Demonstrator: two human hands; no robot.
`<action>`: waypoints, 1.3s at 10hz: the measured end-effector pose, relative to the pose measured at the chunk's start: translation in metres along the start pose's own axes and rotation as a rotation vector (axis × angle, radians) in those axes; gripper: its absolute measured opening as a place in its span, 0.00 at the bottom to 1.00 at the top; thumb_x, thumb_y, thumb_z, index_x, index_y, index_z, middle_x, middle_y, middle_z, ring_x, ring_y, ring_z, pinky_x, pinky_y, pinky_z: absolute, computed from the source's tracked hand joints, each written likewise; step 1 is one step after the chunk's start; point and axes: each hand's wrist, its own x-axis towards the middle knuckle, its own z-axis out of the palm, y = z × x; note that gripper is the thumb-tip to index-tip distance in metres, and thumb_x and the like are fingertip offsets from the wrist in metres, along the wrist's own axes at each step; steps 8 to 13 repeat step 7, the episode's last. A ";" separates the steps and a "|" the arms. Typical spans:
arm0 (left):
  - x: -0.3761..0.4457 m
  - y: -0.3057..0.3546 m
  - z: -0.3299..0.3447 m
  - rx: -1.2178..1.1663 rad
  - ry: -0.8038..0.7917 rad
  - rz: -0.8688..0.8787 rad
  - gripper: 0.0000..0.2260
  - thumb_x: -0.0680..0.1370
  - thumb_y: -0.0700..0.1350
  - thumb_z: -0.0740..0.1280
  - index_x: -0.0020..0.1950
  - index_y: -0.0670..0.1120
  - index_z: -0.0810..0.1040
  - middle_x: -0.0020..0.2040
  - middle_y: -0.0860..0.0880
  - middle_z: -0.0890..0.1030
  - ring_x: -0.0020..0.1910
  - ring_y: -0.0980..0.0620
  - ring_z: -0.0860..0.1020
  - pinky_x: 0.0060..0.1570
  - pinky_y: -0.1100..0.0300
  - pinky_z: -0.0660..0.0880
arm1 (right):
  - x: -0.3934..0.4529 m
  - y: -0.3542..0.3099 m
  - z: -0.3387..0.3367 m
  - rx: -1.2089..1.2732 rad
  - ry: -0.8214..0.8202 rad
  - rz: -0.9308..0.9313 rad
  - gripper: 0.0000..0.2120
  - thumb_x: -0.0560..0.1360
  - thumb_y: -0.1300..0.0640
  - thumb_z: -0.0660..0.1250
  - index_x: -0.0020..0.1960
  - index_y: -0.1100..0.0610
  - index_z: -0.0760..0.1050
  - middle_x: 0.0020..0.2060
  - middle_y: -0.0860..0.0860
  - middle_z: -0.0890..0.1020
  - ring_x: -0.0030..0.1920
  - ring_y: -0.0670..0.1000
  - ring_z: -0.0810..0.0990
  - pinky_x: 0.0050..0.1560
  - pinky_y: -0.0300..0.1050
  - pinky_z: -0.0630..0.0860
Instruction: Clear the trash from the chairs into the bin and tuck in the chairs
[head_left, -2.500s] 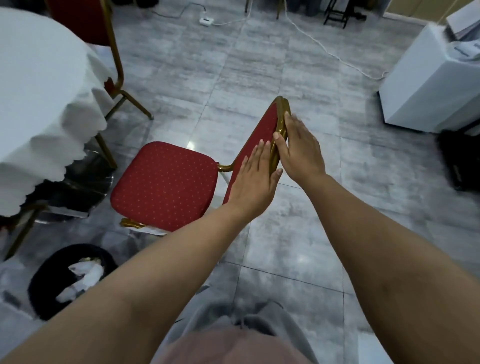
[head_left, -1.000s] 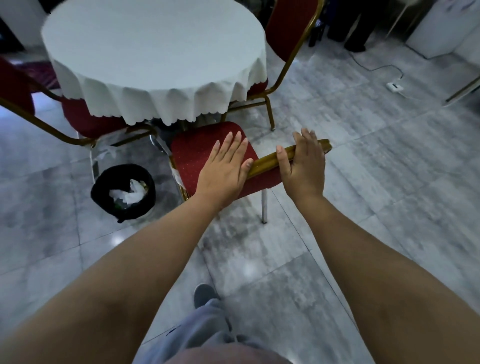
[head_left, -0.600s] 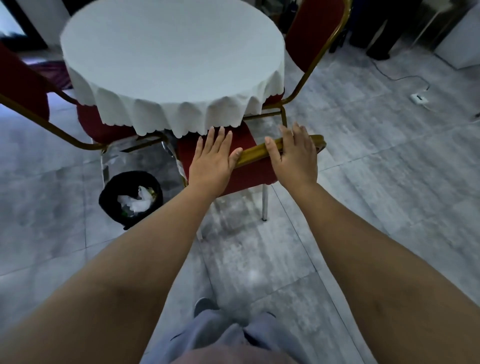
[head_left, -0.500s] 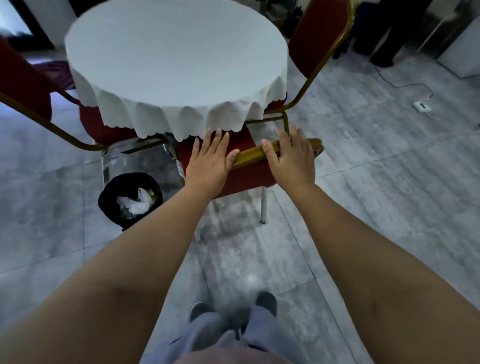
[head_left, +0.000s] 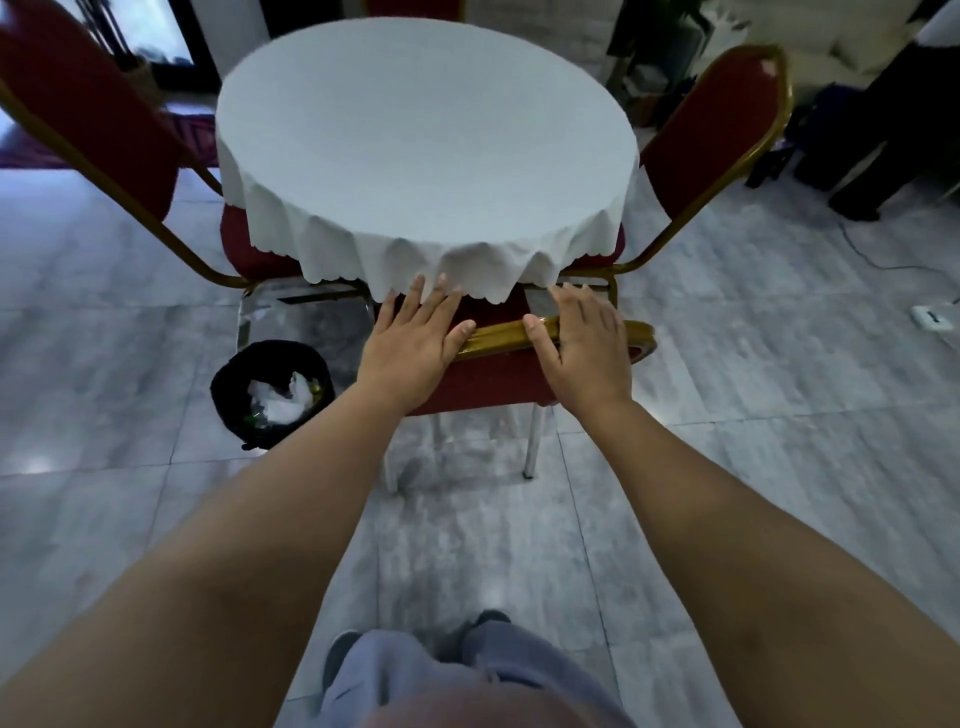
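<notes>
both hands (head_left: 415, 343) flat on chair (head_left: 493, 379), paper-filled bin (head_left: 270, 395)

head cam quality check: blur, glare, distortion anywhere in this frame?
Head view: dim, bluish light, and the white tablecloth is the brightest area, almost featureless. Soft glare patches on the glossy floor tiles. Wide-angle bending stretches the forearms and splays the side chairs outward. Left hand, right hand and the near chair's gold top rail are slightly soft; corners are blurrier. Trash in the bin is readable.
</notes>
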 end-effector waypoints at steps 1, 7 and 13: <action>0.003 0.006 0.000 0.006 -0.010 -0.038 0.29 0.82 0.60 0.40 0.81 0.51 0.49 0.81 0.51 0.49 0.79 0.50 0.41 0.76 0.49 0.38 | 0.006 0.008 -0.002 0.004 -0.021 -0.026 0.32 0.79 0.35 0.46 0.72 0.54 0.68 0.70 0.53 0.72 0.73 0.54 0.65 0.75 0.55 0.59; 0.009 0.019 -0.045 -0.046 -0.062 -0.241 0.28 0.83 0.58 0.39 0.81 0.46 0.41 0.81 0.48 0.41 0.79 0.50 0.38 0.77 0.50 0.37 | 0.039 0.002 -0.028 0.014 -0.257 -0.141 0.32 0.81 0.37 0.44 0.80 0.53 0.53 0.80 0.51 0.54 0.79 0.51 0.50 0.78 0.52 0.47; 0.009 0.019 -0.045 -0.046 -0.062 -0.241 0.28 0.83 0.58 0.39 0.81 0.46 0.41 0.81 0.48 0.41 0.79 0.50 0.38 0.77 0.50 0.37 | 0.039 0.002 -0.028 0.014 -0.257 -0.141 0.32 0.81 0.37 0.44 0.80 0.53 0.53 0.80 0.51 0.54 0.79 0.51 0.50 0.78 0.52 0.47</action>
